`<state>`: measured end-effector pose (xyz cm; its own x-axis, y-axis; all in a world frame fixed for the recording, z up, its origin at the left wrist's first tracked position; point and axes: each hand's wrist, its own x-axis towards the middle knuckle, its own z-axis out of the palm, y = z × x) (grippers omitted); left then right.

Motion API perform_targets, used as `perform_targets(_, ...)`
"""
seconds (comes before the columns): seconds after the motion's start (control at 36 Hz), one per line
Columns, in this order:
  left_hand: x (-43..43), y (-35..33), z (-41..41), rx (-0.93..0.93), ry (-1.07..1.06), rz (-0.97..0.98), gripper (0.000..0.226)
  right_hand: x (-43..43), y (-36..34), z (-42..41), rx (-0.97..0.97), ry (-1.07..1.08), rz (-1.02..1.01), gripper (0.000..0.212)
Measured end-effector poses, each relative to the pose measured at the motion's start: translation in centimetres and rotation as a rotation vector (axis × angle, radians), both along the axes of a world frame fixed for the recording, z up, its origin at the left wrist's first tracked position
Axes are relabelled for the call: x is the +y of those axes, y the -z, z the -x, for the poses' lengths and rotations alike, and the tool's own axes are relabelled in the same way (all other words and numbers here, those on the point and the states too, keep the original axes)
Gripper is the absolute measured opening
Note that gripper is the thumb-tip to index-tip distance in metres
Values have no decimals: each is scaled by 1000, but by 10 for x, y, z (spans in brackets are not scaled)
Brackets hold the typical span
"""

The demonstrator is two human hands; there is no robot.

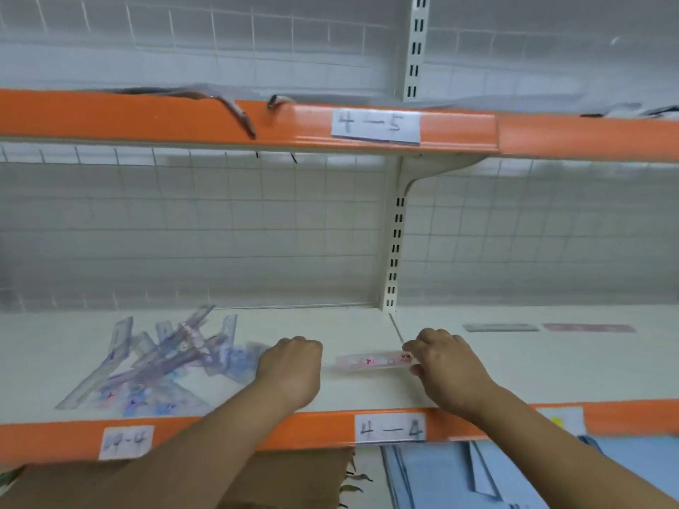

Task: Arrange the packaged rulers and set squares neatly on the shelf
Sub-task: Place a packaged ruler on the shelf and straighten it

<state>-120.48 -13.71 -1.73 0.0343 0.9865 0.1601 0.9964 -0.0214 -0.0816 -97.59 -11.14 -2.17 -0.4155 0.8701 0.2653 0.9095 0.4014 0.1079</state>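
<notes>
Right hand (446, 365) pinches the right end of a pink packaged ruler (371, 361); its long axis runs toward 9 o'clock. Left hand (292, 365), fingers curled shut, sits nearer the jumbled pile (158, 365) on the shelf (367, 394).

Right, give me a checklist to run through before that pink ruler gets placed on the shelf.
1. Right hand has hold of the pink ruler: ok, fingers pinch its right end.
2. Left hand free to help: cannot tell, it is closed into a fist beside the pile.
3. Neat row to join: ok, two rulers lie end to end at the back right.
4. Bare shelf in front of them: ok.
5. Pile sorted: not ok, a jumbled heap.
</notes>
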Motion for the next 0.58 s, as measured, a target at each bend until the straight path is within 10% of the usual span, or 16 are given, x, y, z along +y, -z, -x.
perform_targets(0.58,36,13,-252,-38,162,78,19,2,15,-250,-3,197,84,33)
